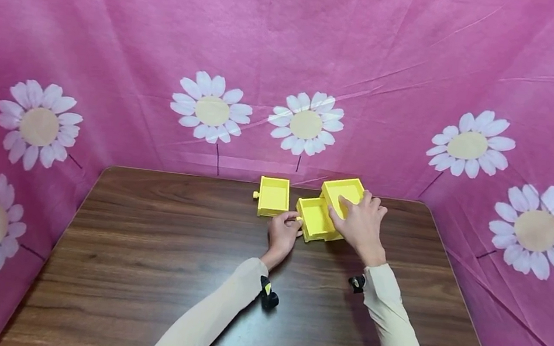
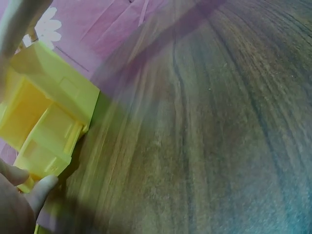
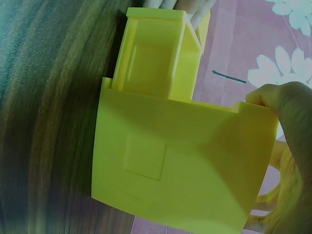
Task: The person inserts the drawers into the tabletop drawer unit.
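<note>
A small yellow cabinet (image 1: 342,189) stands near the table's back edge, its plain side facing the right wrist view. From its left side a yellow drawer (image 1: 315,217) sticks out at the bottom. My left hand (image 1: 283,234) is at that drawer's front, with thumb and finger pinching its knob (image 2: 27,184). Over the cabinet's top, my right hand (image 1: 361,223) grips it, thumb on the near left rim and fingers over the far right side. In the left wrist view, an open slot (image 2: 25,109) shows above the pulled-out drawer.
A second yellow drawer (image 1: 274,195) lies apart on the table, just left of the cabinet, with its knob facing left. The brown wooden table (image 1: 177,277) extends toward me. A pink cloth with daisies (image 1: 296,34) hangs close behind the table's back edge and along both sides.
</note>
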Tool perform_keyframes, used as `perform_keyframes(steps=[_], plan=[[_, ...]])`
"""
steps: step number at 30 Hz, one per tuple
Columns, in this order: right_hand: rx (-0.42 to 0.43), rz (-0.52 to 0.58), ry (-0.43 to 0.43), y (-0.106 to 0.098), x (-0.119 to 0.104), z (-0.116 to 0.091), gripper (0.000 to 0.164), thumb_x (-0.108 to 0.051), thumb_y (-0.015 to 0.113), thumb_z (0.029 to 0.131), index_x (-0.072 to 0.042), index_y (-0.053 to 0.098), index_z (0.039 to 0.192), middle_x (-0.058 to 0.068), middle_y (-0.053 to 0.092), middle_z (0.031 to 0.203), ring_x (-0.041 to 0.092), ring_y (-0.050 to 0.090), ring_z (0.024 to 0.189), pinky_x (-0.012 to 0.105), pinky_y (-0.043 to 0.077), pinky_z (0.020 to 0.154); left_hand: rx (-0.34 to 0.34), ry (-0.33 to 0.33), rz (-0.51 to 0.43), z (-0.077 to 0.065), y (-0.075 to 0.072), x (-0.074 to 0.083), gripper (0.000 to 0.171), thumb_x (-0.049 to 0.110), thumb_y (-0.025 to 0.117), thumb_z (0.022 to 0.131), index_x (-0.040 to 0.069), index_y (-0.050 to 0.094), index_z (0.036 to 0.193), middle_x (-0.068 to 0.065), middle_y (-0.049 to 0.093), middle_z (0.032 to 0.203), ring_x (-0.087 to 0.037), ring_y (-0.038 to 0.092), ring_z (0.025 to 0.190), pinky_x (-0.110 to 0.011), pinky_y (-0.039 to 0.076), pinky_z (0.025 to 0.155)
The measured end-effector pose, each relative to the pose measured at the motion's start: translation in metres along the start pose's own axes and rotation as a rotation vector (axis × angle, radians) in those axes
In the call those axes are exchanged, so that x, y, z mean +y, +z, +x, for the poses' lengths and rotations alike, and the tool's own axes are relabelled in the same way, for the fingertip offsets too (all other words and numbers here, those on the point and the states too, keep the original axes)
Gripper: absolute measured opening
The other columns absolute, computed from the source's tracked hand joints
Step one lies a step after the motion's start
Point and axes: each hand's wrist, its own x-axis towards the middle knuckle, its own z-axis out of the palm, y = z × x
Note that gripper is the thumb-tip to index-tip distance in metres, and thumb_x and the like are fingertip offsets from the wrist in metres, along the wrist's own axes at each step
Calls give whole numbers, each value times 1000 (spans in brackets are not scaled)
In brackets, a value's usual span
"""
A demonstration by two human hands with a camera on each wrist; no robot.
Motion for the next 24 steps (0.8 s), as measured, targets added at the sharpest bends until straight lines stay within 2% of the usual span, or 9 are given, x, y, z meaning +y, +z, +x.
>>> perform_keyframes(steps=[6,15,24], plan=[[3,1,-6,0,-6,1,55,-53,63,96,-11,75,130,42,51,128,59,49,102,71,45,79,-13,12,-8,1,-1,0,17,-9,72,92,-11,75,108,-28,76,96,-37,78,88,-38,71,74],[-10,-11,0,-1,-8,1,55,-53,62,97,-11,74,131,42,50,128,60,48,104,72,46,81,-33,15,-2,2,-1,0,17,-10,72,92,-11,74,109,-27,76,97,-34,78,88,-39,71,75],[-5,-13,0,0,-8,0,56,-54,61,97,-12,74,131,42,50,129,59,49,105,72,45,82,-67,8,-27,2,0,1,19,-13,68,92,-13,73,110,-29,74,102,-40,77,93,-41,70,79]])
